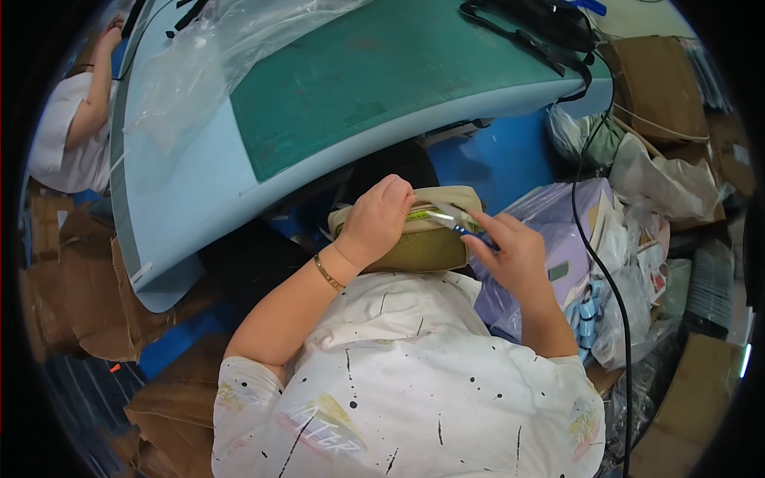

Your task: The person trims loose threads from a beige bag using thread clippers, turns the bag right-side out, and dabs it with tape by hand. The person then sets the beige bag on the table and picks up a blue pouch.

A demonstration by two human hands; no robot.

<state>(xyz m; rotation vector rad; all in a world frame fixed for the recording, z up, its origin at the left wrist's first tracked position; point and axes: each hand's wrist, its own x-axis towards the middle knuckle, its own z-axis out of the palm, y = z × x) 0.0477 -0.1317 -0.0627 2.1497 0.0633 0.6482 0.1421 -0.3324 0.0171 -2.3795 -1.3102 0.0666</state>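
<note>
An olive and beige pouch (422, 248) with a bright yellow-green strip along its top rests on my lap, below the table's edge. My left hand (381, 217), a bracelet on its wrist, is closed in a pinch at the pouch's upper left; what its fingers hold is too small to make out. In my right hand (510, 247) are small scissors (458, 220) with blue handles. Their blades point left across the top of the pouch, close to my left fingertips.
Ahead is a light blue table (179, 231) with a green mat (335, 95), clear plastic (191, 80) and a black strapped bag (550, 32). Wrapped bundles (550, 215), a hanging black cable (613, 295) and cartons are right. Another person (72, 135) is at far left.
</note>
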